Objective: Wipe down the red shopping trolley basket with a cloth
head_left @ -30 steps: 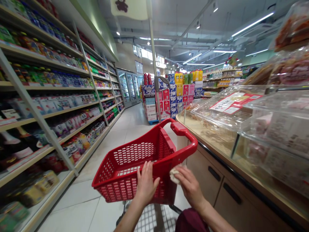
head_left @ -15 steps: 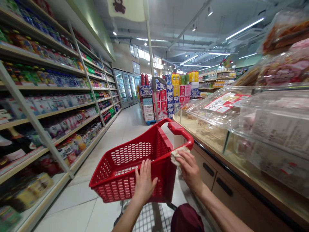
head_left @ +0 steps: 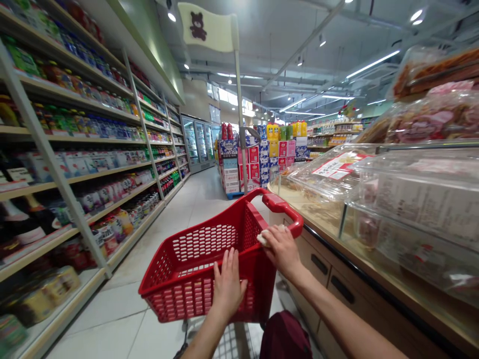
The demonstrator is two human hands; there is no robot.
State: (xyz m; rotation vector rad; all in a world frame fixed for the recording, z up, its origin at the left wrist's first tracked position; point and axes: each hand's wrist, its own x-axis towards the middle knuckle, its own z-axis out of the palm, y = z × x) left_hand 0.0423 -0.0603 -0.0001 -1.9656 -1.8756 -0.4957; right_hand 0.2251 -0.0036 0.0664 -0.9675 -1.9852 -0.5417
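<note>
A red plastic shopping cart (head_left: 179,294) stands side-on before me, its perforated basket holding nothing that I can see. My left hand (head_left: 229,284) lies flat against the near side wall, fingers stretched up to the rim. With my right hand (head_left: 282,252) I press a whitish cloth (head_left: 265,238) onto the upper rim, just below the cart's red handle (head_left: 282,209). The fingers are bent over the cloth and cover part of it. From the cart rises a pole bearing a cream flag (head_left: 211,27) with a dark bear on it.
Shelves of bottles and packets (head_left: 93,134) line the left side. On the right runs a wooden counter (head_left: 322,219) with packaged food in clear boxes (head_left: 329,169). Stacked cartons (head_left: 250,164) and glass-door fridges (head_left: 200,142) stand farther down the tiled aisle.
My right hand has slid the cloth a little left along the cart's rim. The left hand keeps its place on the side wall. My view has tilted up, showing more of the flag.
</note>
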